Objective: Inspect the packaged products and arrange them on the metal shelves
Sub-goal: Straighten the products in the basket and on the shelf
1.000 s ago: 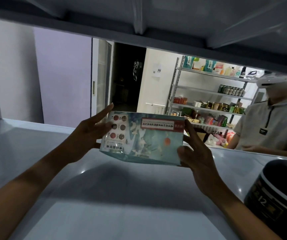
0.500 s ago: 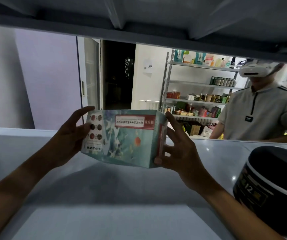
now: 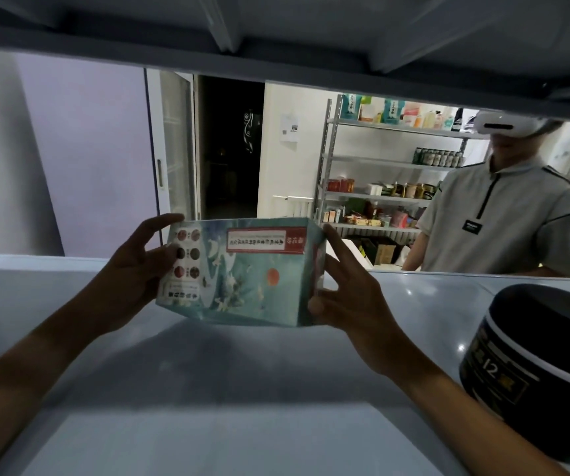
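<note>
While gripped by both hands, teal box above shelf.

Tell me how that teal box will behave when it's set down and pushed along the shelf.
The teal box probably feels light: the left hand and right hand hold it by its ends alone. Its flat faces suggest stiff card that won't roll. On the glossy shelf it would likely slide easily.
</note>
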